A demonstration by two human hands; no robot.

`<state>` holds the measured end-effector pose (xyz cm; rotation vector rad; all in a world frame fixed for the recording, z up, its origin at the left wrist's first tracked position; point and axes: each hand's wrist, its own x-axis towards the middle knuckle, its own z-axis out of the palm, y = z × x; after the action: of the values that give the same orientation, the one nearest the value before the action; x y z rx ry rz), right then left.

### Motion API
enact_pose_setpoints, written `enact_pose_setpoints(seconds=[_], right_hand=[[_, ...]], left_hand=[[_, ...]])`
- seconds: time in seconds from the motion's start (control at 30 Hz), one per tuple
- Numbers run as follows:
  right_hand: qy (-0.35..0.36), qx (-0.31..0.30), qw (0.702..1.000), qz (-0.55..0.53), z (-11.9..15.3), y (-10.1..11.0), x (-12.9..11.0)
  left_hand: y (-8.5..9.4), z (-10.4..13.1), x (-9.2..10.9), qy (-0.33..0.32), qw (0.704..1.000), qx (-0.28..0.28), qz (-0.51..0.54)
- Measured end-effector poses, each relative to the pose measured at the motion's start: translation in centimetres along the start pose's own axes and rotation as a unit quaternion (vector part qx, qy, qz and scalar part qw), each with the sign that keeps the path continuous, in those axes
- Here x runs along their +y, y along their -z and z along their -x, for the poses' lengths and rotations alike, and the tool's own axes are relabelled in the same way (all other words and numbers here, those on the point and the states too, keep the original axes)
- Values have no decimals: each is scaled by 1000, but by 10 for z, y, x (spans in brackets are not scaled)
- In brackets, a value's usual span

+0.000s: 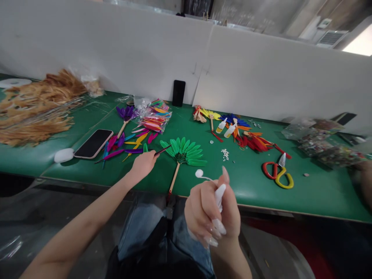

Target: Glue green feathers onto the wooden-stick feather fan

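Head view: left hand (142, 166), fingers closed round a slim dark stick-like tool (163, 150); its tip meets the outline of the left-hand feathers of a flat fan of bright green feathers (194, 152), contact uncertain; right hand (213, 211) raised nearer the camera, curled tightly round a small white plastic piece (220, 193), perhaps a bottle nozzle; a round white cap (199, 173) hangs off on a thin strip.

Location: green fan lies on the green-covered worktop (252, 186), between the hands; its pale wooden handle (174, 178) points toward the person, red-tipped end at the near edge; small white beads (225, 155) lie right of the fan; scissors with red and yellow handles (281, 166) lie farther right.

Risks (judged): the handle end sits at the edge, so a brush from a sleeve or lap could swing the fan round; a slip of the tool could bend or lift the left feathers; if the white piece is an uncapped bottle, a hard squeeze could drip liquid on feathers or beads; the loose beads could scatter if the right forearm sweeps across.

Hidden or unclear: most of the white piece is inside the right fist; the tool's rear end is covered by the left fingers; a co-worker's hand (365, 180) is blurred and cut off at the right edge; contents of the plastic bags (316, 141) there are smeared.
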<state>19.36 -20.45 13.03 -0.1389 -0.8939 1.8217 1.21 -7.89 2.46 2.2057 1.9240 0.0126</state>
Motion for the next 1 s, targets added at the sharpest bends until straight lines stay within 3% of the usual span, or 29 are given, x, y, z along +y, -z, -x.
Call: enact_pose_setpoints(seconds=[0.27, 0.37, 0.73, 0.87, 0.9, 1.0], right_hand=[[5, -37, 999, -27, -2, -2, -2], [0, -10, 999, -41, 0, 0, 0], [29, 78, 993, 84, 0, 2, -2], [35, 106, 966, 233, 4, 5, -12], [31, 111, 956, 270, 6, 6, -15], [19, 125, 927, 353, 10, 8, -26]], left_hand=[[3, 0, 0, 6, 1000, 6, -3], [5, 0, 0, 7, 1000, 18, -3], [15, 6, -1, -13, 996, 74, 46], [46, 22, -6, -65, 974, 142, 164], [60, 31, -7, -84, 965, 164, 189], [108, 69, -10, -179, 951, 158, 196]])
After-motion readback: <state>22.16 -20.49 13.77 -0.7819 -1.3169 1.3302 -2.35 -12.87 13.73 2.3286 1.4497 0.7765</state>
